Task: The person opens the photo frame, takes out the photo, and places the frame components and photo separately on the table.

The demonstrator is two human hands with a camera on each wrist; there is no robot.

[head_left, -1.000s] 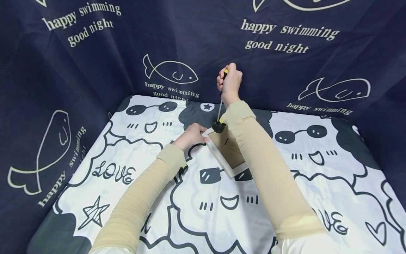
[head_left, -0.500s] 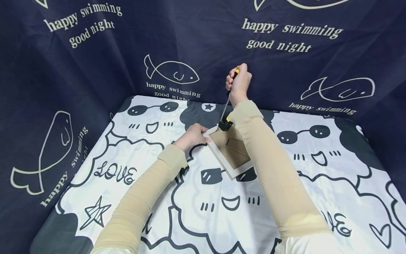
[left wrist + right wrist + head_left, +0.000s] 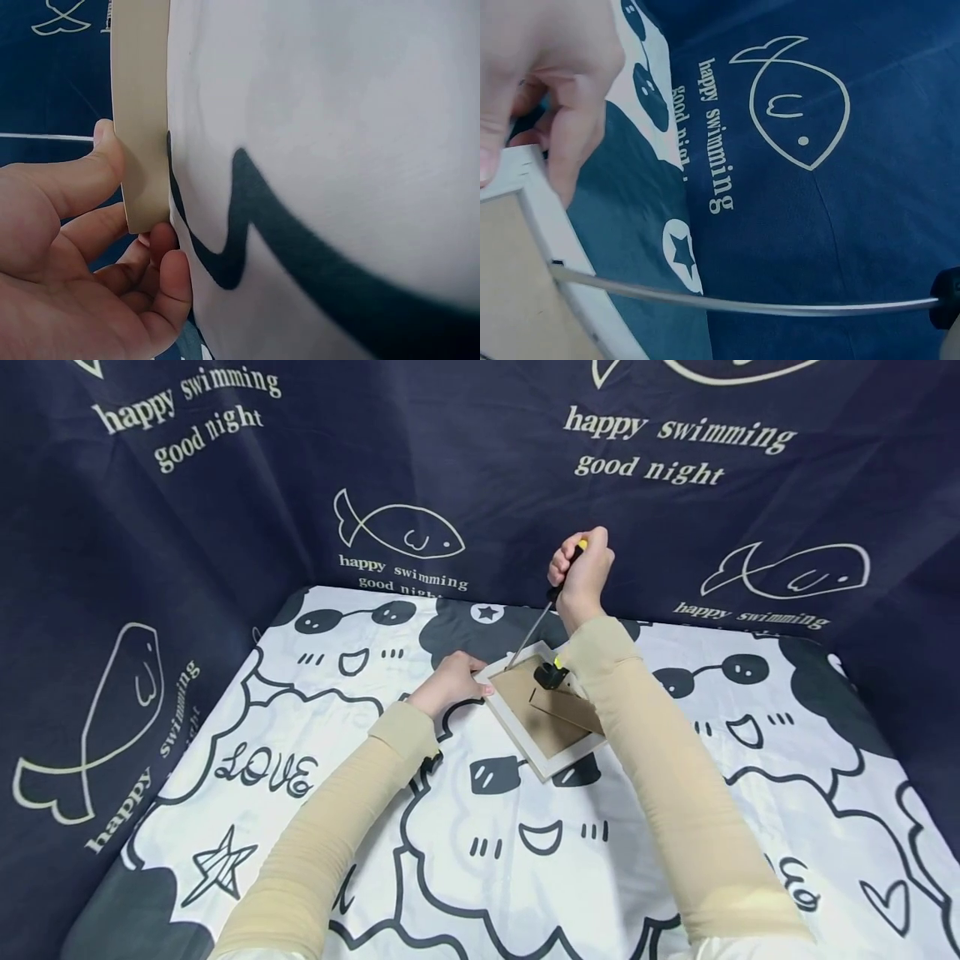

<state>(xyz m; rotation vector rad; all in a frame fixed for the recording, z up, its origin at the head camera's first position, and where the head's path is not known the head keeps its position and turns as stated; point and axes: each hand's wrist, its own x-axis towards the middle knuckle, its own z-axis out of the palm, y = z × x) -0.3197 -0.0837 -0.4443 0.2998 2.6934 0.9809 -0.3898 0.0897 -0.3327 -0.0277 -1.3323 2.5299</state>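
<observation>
A white picture frame (image 3: 512, 732) lies face down on the bed-like surface, its brown backing board (image 3: 516, 693) and stand flap (image 3: 566, 710) facing up. My left hand (image 3: 452, 683) pinches its far left corner, thumb on top; in the left wrist view the thumb and fingers meet the frame's pale side (image 3: 142, 112). A screwdriver (image 3: 532, 632) with a black and yellow handle is gripped in my right hand (image 3: 587, 575), raised above the frame. The shaft (image 3: 780, 308) slants down, its tip at a small dark metal tab (image 3: 557, 263) on the rim's inner edge.
A white cloth with black cartoon drawings (image 3: 480, 852) covers the surface. Dark blue curtains (image 3: 480, 460) with fish and lettering hang behind and at both sides. A small black device (image 3: 551, 675) at my right wrist hangs over the backing.
My right hand has moved right and a little lower, so the screwdriver leans further over, its tip staying near the corner. My left hand and the frame stay almost in place.
</observation>
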